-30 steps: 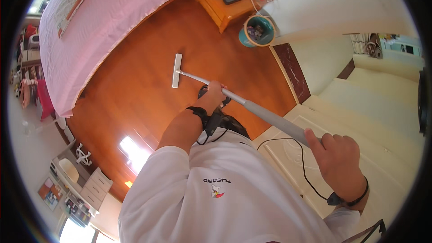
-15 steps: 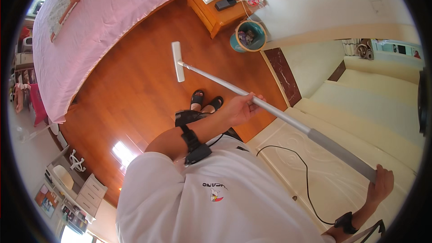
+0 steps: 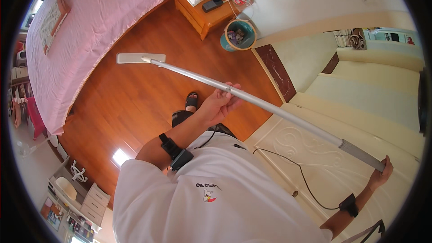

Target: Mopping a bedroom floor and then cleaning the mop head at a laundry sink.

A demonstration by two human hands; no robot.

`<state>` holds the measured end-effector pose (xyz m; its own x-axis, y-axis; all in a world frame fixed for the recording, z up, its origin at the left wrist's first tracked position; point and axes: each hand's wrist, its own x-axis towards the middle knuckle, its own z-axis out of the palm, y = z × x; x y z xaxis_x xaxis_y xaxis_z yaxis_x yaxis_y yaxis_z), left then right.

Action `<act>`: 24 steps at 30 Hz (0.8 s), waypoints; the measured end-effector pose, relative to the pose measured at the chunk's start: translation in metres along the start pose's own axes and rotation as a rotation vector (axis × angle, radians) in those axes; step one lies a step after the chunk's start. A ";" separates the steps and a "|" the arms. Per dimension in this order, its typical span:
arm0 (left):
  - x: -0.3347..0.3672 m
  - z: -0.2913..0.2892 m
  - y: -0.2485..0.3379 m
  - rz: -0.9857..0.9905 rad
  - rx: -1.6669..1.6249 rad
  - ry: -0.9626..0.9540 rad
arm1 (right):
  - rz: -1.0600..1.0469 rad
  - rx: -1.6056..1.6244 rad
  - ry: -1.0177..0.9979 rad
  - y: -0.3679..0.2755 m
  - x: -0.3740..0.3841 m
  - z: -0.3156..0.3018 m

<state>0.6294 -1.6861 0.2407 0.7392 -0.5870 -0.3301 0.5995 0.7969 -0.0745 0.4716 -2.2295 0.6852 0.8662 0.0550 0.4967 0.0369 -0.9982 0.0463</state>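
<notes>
The left hand (image 3: 218, 107), loosely curled, holds the mop (image 3: 252, 97) partway along its silver pole (image 3: 193, 76); the right hand (image 3: 382, 174) clasps the end of its grey grip (image 3: 361, 154). The mop slants across the wooden nightstand's (image 3: 218, 14) near side, flat head (image 3: 128, 58) leftward; just right of the nightstand stands the teal bin (image 3: 225, 44), left of it the pink-covered bed (image 3: 108, 13)

You've got a pretty bright room, a blown-out glare patch (image 3: 120, 157) on the floor (image 3: 144, 85) toward its near left corner, and fisheye bending your bed (image 3: 99, 18) hard.
</notes>
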 end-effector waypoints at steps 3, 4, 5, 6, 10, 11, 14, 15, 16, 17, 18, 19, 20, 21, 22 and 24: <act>-0.012 0.013 0.004 -0.002 0.032 -0.033 | 0.063 0.044 0.042 0.020 -0.004 0.017; -0.015 0.016 0.004 0.006 0.046 -0.063 | 0.060 0.047 0.045 0.024 -0.006 0.021; -0.018 0.018 0.006 0.008 0.045 -0.056 | 0.022 -0.125 0.034 0.024 -0.007 0.028; -0.021 0.019 0.008 0.009 0.082 -0.066 | -0.017 -0.297 0.024 0.025 -0.008 0.034; -0.035 0.030 0.011 0.049 0.145 -0.118 | -0.029 -0.341 0.055 0.027 -0.006 0.051; -0.038 0.034 0.011 0.053 0.145 -0.118 | -0.003 -0.355 0.068 0.032 -0.007 0.054; -0.045 0.036 0.011 0.069 0.150 -0.168 | 0.018 -0.348 0.105 0.046 -0.008 0.062; -0.047 0.035 0.010 0.073 0.167 -0.177 | 0.015 -0.330 0.128 0.049 -0.008 0.063; -0.048 0.034 0.010 0.075 0.183 -0.187 | 0.011 -0.330 0.128 0.052 -0.009 0.065; -0.050 0.033 0.009 0.078 0.180 -0.187 | 0.011 -0.320 0.151 0.052 -0.007 0.068; -0.052 0.032 0.008 0.085 0.191 -0.209 | 0.011 -0.310 0.174 0.051 -0.005 0.070; -0.053 0.031 0.006 0.092 0.201 -0.231 | 0.007 -0.311 0.173 0.051 -0.003 0.072; -0.055 0.031 0.005 0.094 0.197 -0.231 | 0.012 -0.320 0.189 0.050 -0.001 0.075; -0.056 0.031 0.005 0.089 0.199 -0.241 | 0.018 -0.328 0.205 0.050 0.000 0.076; -0.058 0.032 0.004 0.085 0.200 -0.251 | 0.015 -0.329 0.203 0.053 0.000 0.076; -0.061 0.033 0.003 0.071 0.213 -0.245 | 0.033 -0.312 0.203 0.064 -0.003 0.073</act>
<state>0.5962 -1.6527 0.2917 0.8179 -0.5683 -0.0894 0.5752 0.8047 0.1473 0.5083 -2.2952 0.6234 0.7467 0.0573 0.6627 -0.1701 -0.9467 0.2734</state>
